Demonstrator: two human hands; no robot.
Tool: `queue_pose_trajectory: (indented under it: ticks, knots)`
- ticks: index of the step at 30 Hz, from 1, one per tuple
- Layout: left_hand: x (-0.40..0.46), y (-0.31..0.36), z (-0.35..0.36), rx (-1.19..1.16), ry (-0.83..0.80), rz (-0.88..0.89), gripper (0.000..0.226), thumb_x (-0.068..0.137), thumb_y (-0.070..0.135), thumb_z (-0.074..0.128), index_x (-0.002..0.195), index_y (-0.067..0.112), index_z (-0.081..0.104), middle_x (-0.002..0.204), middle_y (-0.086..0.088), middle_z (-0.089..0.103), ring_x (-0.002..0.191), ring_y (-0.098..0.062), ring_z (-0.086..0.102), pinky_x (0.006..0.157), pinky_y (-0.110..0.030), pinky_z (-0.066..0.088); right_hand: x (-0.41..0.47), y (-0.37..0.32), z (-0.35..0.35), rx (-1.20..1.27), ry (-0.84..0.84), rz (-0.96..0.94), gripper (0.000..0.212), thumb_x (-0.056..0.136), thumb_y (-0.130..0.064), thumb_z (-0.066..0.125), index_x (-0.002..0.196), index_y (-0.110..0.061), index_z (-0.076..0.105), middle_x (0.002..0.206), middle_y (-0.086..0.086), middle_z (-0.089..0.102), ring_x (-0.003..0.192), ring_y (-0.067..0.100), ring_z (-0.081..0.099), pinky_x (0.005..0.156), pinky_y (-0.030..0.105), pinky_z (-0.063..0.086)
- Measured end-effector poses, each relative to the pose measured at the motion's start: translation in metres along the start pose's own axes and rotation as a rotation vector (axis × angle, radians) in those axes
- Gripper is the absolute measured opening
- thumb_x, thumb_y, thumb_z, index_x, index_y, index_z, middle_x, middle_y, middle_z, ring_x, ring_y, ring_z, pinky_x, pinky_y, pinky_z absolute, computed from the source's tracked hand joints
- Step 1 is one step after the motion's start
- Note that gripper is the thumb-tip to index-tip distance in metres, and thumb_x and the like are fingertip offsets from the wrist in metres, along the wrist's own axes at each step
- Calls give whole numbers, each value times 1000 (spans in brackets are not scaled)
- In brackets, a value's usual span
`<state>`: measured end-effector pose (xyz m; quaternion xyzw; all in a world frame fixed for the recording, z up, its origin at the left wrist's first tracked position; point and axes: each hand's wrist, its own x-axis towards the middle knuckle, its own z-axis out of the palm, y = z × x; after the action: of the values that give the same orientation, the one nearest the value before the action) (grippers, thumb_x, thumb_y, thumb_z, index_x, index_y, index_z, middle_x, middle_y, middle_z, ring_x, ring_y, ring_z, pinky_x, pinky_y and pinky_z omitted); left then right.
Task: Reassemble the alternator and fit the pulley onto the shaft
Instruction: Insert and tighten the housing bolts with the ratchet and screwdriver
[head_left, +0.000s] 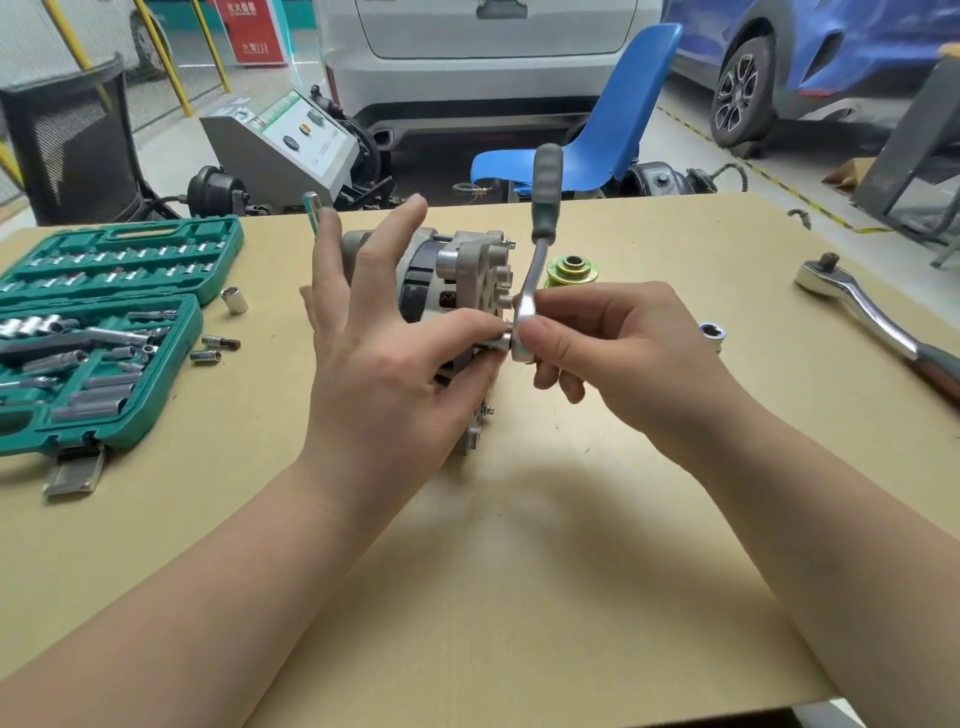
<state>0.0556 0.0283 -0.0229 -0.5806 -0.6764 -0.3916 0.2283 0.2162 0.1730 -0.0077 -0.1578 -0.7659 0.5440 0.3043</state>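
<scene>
Right hand (597, 348) pinches the small ratchet (525, 317) head onto a housing bolt; left hand (384, 364) pinches the socket (501, 343) to keep it seated. Alternator (457, 280) lies sideways for access. Pulley (571, 270) waits just right of it, unfitted.

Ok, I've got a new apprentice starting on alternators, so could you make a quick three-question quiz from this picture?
1. True or false: the pulley is already on the shaft.
2. Which hand grips the head of the small ratchet? A) left hand B) right hand C) neither
3. Fill in: the large ratchet lies on the table, to the ____ of the alternator.

Key:
1. False. It stands on the table behind the small ratchet.
2. B. The right hand holds it at the alternator, while the left hand pinches the socket.
3. Right.
</scene>
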Motion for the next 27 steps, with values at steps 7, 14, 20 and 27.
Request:
queue_pose_trajectory:
  ticks: [7,14,20,27]
  knots:
    - [0,-1,3,96,119,159,6,95,18,81,97,18,87,146,-26,55,142,-60,39,113,-70,36,1,6,2,125,-9,58,25,84,-33,86,102,-15,83,79,11,76,67,30,67,56,32,49]
    - [-3,-10,6,2,88,196,13,99,22,79,103,11,85,145,-23,60,127,-43,64,94,-63,52,-3,5,8,46,4,-108,19,87,-19,85,102,-31,81,85,0,80,69,19,73,56,26,53]
    - [-5,-12,5,-76,81,172,19,101,25,76,113,10,78,147,-20,59,120,-44,65,91,-63,56,-8,5,9,-435,105,-560,26,85,-7,89,109,-11,81,91,10,71,77,21,66,66,32,55]
    - [-4,-12,7,-27,81,168,14,100,22,77,106,11,84,145,-24,60,124,-40,65,92,-61,56,-12,6,19,-226,156,-338,26,83,-12,90,104,-19,78,89,-5,79,80,17,77,70,33,62]
